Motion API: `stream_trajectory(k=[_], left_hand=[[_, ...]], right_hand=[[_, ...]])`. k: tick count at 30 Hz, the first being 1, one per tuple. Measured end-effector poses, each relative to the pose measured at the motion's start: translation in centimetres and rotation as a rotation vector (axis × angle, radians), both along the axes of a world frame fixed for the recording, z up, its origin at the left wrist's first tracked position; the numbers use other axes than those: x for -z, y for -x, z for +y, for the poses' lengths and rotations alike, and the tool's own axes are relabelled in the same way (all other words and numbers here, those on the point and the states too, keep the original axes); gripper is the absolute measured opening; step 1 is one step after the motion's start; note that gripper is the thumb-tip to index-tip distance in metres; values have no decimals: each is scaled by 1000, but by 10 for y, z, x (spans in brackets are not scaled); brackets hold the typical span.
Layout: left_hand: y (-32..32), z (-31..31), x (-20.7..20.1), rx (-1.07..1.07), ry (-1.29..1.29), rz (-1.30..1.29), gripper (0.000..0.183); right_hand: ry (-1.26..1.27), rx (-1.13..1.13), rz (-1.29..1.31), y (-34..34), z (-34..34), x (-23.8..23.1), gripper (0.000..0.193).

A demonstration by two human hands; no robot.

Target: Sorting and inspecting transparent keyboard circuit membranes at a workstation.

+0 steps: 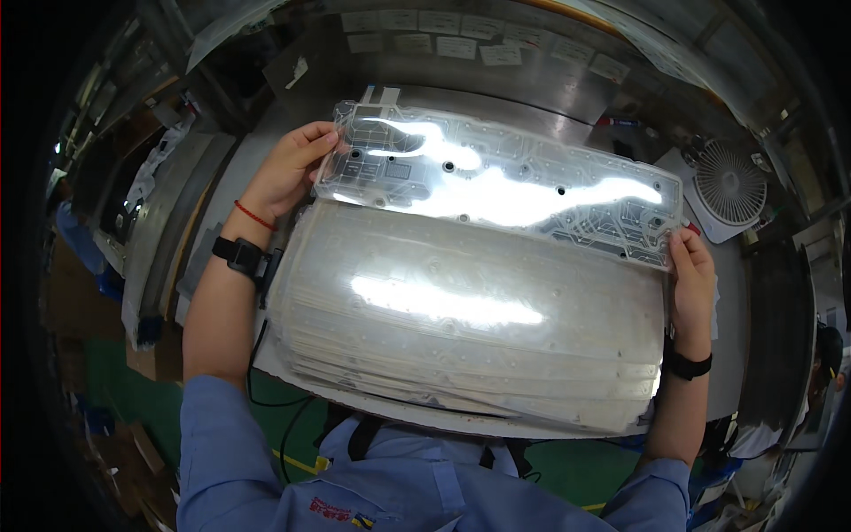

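Note:
Between my two hands stretches a clear keyboard membrane sheet (523,168) with printed silver circuit lines, small round holes and a short tail at its upper left edge. My left hand (297,164) pinches its left end, thumb on top. At the right end, lower than the left, my right hand (691,266) grips the corner between thumb and fingers. Bright glare hides part of the circuit pattern. Just below the held sheet, toward me, lies a thick stack of similar translucent sheets (479,346), its layers slightly fanned along the near edge.
A small white fan (729,186) stands at the right of the table, with a red-and-dark marker (619,121) farther back. Paper labels (456,47) line the metal panel behind. A black cable (282,403) hangs off the table's near left edge.

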State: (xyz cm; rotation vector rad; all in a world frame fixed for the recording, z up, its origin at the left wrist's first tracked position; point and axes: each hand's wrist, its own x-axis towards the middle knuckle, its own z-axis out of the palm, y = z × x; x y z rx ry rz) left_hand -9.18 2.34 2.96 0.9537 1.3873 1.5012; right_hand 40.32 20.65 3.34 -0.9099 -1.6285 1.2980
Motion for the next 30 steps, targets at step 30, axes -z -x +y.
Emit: stream_trajectory(k=[30], left_hand=[[1,-4,-3,-53,-256,55,17]], right_hand=[[-129,112,182,-1,-11,-11,23]])
